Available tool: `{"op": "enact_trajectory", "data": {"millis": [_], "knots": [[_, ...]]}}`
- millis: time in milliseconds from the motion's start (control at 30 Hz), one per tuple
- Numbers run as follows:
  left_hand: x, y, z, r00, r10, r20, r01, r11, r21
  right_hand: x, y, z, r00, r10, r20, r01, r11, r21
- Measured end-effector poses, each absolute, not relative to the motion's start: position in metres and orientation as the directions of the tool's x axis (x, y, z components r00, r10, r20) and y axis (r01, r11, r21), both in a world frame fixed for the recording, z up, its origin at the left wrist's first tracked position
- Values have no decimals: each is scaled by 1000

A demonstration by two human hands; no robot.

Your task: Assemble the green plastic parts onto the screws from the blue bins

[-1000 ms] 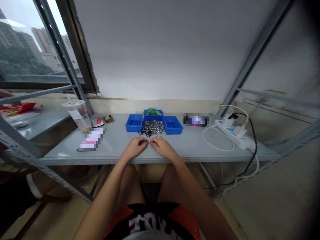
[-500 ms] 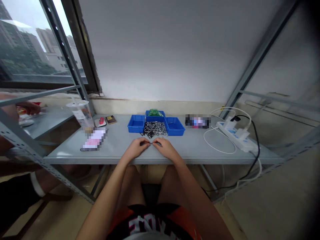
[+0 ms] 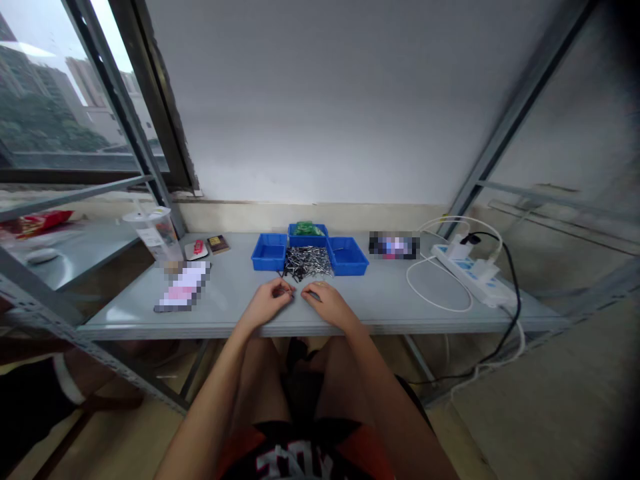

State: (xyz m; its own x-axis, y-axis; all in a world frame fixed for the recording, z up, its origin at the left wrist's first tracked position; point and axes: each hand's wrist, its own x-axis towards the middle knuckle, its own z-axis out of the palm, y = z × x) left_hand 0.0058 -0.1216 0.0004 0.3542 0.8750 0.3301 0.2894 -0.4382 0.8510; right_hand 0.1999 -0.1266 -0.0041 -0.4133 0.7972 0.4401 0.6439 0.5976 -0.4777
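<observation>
Both hands rest on the near edge of a grey table (image 3: 380, 303), close together with fingertips almost meeting. The left hand (image 3: 269, 303) has its fingers curled in, pinching a small dark metal piece (image 3: 286, 289) at its tips; the piece is too small to make out in detail. The right hand (image 3: 325, 303) lies just beside it, fingers bent narrow over the table top, and whether it grips anything cannot be told. Just beyond the fingertips lies a loose heap of small metal parts (image 3: 307, 261), dark and silvery, spread on the table. Flanking that heap stand two blue bins: a left blue bin (image 3: 269, 252) beyond the left hand and a right blue bin (image 3: 347, 256) beyond the right hand, with a rear blue bin (image 3: 307, 231) behind the heap holding green pieces (image 3: 305, 228). Farther to the left of the left hand lies a flat blurred object (image 3: 183, 287), and beyond it a clear plastic cup (image 3: 155, 233) with a lid. Well to the right of the right hand a white cable (image 3: 435, 303) loops on the table, leading to a white power strip (image 3: 473, 273) with a black cord (image 3: 510, 280) running off the edge.
</observation>
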Motion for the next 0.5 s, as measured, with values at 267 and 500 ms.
{"op": "enact_trajectory", "data": {"millis": [267, 500], "knots": [[8, -127, 6, 333, 901, 279, 304, -382, 873, 201, -128, -4, -415, 799, 436, 635, 597, -490], [11, -126, 6, 390, 883, 262, 451, -431, 782, 200, -130, 2, -394, 824, 406, 610, 565, -555]]}}
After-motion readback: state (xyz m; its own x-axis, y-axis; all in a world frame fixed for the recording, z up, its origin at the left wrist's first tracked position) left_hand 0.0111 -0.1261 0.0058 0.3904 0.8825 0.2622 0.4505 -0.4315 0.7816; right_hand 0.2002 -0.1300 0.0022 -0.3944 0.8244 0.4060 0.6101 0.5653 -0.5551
